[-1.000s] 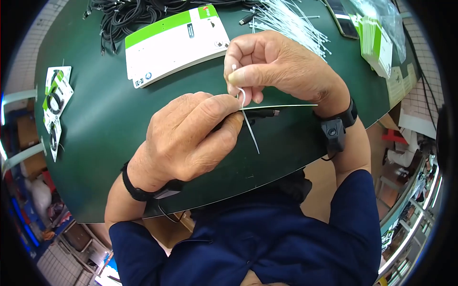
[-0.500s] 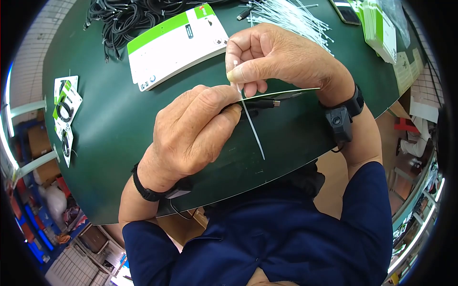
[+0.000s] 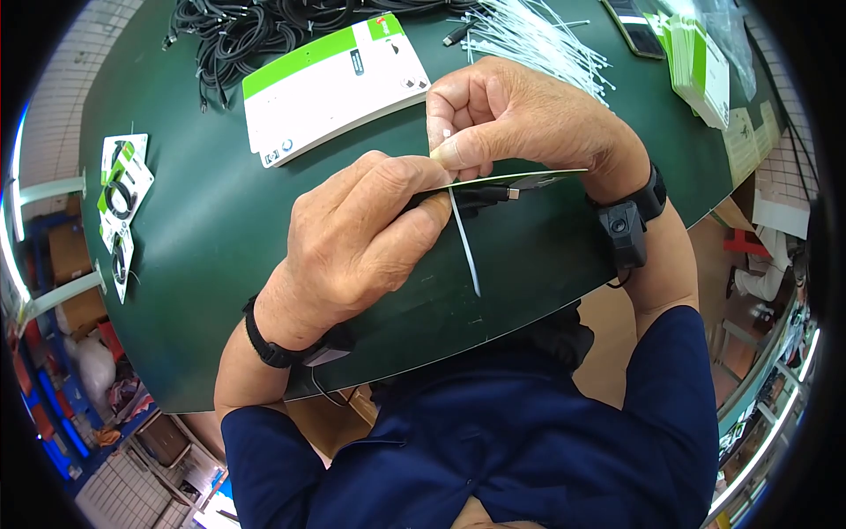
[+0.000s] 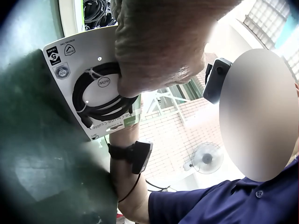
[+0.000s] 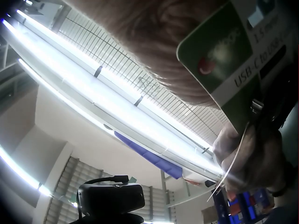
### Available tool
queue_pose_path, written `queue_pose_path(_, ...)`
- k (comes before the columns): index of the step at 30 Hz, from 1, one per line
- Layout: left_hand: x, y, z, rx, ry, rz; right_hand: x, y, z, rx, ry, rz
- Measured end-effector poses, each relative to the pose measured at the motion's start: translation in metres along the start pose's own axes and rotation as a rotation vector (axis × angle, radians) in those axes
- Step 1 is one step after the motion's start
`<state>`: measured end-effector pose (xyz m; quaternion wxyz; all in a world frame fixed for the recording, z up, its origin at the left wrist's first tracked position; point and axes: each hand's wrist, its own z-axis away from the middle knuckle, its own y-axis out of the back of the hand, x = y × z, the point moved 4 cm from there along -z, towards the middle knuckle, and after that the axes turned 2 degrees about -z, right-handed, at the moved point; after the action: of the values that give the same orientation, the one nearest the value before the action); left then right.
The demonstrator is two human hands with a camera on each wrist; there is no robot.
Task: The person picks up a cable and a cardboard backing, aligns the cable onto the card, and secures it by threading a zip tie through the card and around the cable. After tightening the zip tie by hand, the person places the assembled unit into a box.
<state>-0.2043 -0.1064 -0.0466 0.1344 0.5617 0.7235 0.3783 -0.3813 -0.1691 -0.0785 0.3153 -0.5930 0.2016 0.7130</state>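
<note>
My left hand (image 3: 361,234) grips a thin green-and-white packaging card (image 4: 103,89) with a coiled black USB-C cable (image 4: 80,95) against its face. The card is edge-on in the head view, and the cable's plug (image 3: 500,194) juts out below it. Thumb and forefinger of my right hand (image 3: 533,115) pinch a white cable tie (image 3: 465,247) on the card's far side, right beside the left fingertips. The tie's tail hangs from the near side toward the table edge. In the right wrist view the tail (image 5: 237,158) runs down past the left fingers.
Behind the hands lie a stack of cards (image 3: 335,97), a tangle of black cables (image 3: 238,40) and a pile of white cable ties (image 3: 538,48). Several carded cables (image 3: 123,198) rest at left. A phone (image 3: 636,31) and another card stack (image 3: 701,75) stand at right.
The tie's bend above the card has straightened, and my right fingers have come down closer to the card with the tie's head. The card has tilted, showing more of its cable side.
</note>
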Motion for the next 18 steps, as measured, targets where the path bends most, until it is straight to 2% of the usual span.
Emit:
queue_pose_path(6, 0.000, -0.001, -0.001, 0.001, -0.024, -0.023, -0.001, 0.000, 0.000, -0.018, -0.018, 0.061)
queue_pose_path(9, -0.005, 0.000, -0.002, 0.028, 0.037, 0.021, -0.003, 0.003, 0.000, -0.027, -0.029, 0.101)
queue_pose_path(11, -0.008, 0.003, -0.003, 0.052, 0.069, 0.040, -0.006, 0.017, 0.001, 0.195, 0.072, 0.126)
queue_pose_path(12, -0.011, 0.006, -0.004, 0.038, 0.151, 0.060, -0.009, 0.024, 0.003, 0.302, 0.123, 0.142)
queue_pose_path(13, -0.013, 0.008, -0.004, 0.028, 0.233, 0.079, -0.014, 0.024, 0.005, 0.288, 0.119, 0.155)
queue_pose_path(16, -0.021, 0.011, 0.001, 0.037, 0.399, 0.125, -0.047, 0.028, 0.027, 0.570, 0.338, 0.140)
queue_pose_path(17, -0.025, 0.010, 0.003, 0.033, 0.472, 0.160, -0.049, 0.023, 0.027, 0.550, 0.336, 0.157)
queue_pose_path(18, -0.028, 0.008, 0.005, 0.029, 0.544, 0.198, -0.050, 0.015, 0.027, 0.529, 0.413, 0.302)
